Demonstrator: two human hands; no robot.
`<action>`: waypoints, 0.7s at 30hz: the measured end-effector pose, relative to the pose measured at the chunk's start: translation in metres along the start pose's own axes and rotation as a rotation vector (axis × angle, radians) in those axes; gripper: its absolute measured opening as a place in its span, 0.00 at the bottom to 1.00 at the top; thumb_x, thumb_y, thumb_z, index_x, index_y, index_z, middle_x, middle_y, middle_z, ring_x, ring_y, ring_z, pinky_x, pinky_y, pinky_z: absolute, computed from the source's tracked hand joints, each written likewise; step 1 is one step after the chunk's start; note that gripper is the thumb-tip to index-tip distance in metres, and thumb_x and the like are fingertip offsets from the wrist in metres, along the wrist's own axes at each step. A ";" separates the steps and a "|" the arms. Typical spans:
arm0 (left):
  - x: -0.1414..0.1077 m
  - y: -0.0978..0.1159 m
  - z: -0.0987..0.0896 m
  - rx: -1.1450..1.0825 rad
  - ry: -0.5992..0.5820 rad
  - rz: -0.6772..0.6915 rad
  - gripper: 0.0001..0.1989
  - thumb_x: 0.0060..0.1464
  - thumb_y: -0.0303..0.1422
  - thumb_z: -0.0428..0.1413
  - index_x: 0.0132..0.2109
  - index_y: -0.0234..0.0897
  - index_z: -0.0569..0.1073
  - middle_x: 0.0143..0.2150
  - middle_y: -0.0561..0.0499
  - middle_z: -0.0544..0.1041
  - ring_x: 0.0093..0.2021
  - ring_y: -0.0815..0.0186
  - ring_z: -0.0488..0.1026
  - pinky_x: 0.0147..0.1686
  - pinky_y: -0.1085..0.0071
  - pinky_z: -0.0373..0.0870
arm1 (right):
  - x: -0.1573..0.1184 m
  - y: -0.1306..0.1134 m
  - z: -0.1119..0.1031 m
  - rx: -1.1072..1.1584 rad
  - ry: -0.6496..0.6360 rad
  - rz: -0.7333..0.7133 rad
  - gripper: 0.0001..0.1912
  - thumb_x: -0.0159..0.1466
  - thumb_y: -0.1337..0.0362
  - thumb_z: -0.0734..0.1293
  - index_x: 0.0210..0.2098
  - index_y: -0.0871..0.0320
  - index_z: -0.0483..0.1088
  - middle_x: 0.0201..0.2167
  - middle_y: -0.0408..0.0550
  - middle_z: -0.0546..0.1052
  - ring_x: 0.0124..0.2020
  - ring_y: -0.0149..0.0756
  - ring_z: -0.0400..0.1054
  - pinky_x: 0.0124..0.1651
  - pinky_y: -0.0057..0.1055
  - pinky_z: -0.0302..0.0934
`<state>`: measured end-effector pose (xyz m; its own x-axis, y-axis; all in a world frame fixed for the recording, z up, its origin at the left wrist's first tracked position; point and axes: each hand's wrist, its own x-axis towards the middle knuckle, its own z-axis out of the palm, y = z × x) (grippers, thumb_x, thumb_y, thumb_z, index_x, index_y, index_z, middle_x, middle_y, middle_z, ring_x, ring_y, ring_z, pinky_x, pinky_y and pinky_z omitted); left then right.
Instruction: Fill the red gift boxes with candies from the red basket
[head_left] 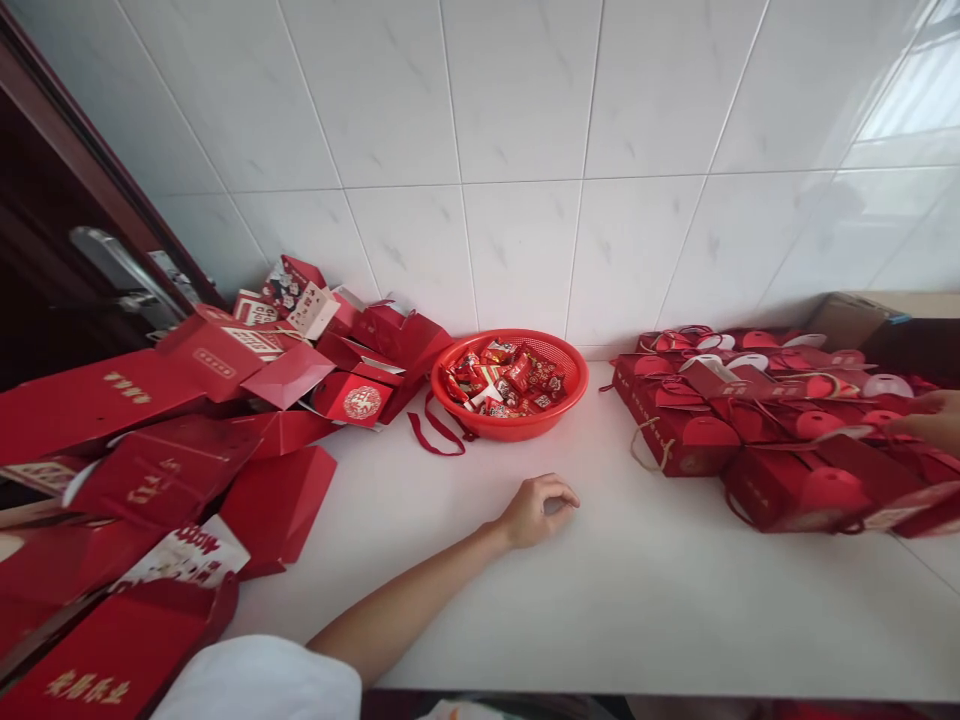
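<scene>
Curling loosely over the table (525,620), the left hand (534,512) holds nothing, thumb and fingers apart. The right hand (932,420) is by boxes (776,490), perhaps rowed to save space; its grip I cannot tell. A basket (517,428) gathers sweets (517,375).

the person i am watching wears one head camera, set above the near edge of the white countertop (637,600) and aimed forward and down toward the tiled wall (525,90). the left hand (536,512) lies at close range, below center; the red basket (517,428), farther off, marks approximate center. lateral coverage is wide: door (45,210) at left, cardboard box (855,318) at right.
</scene>
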<state>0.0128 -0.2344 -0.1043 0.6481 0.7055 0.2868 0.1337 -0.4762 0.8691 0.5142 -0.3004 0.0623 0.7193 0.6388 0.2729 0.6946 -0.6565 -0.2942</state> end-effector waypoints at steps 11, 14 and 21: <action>0.004 0.076 -0.095 0.318 -0.036 0.301 0.08 0.61 0.29 0.56 0.40 0.36 0.80 0.40 0.46 0.83 0.41 0.63 0.79 0.46 0.69 0.75 | -0.150 -0.158 0.011 0.535 -0.627 -0.887 0.27 0.61 0.41 0.65 0.47 0.55 0.77 0.48 0.56 0.81 0.49 0.51 0.76 0.51 0.41 0.71; 0.001 0.109 -0.167 0.513 0.285 0.257 0.09 0.60 0.32 0.55 0.40 0.37 0.80 0.42 0.47 0.83 0.42 0.64 0.79 0.47 0.68 0.75 | -0.189 -0.180 0.039 0.599 -0.926 -1.024 0.27 0.63 0.42 0.65 0.50 0.57 0.76 0.45 0.57 0.82 0.46 0.48 0.77 0.50 0.40 0.71; -0.036 0.181 -0.335 0.835 1.197 -0.241 0.25 0.53 0.40 0.59 0.48 0.20 0.77 0.42 0.55 0.82 0.46 0.64 0.78 0.49 0.63 0.72 | -0.229 -0.191 0.088 0.693 -1.151 -1.020 0.22 0.67 0.46 0.63 0.45 0.56 0.76 0.43 0.55 0.81 0.44 0.44 0.76 0.50 0.40 0.70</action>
<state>-0.2372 -0.1702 0.1780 -0.3863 0.6153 0.6872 0.7974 -0.1516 0.5841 0.2161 -0.2864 -0.0247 -0.5853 0.8070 -0.0784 0.4802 0.2671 -0.8355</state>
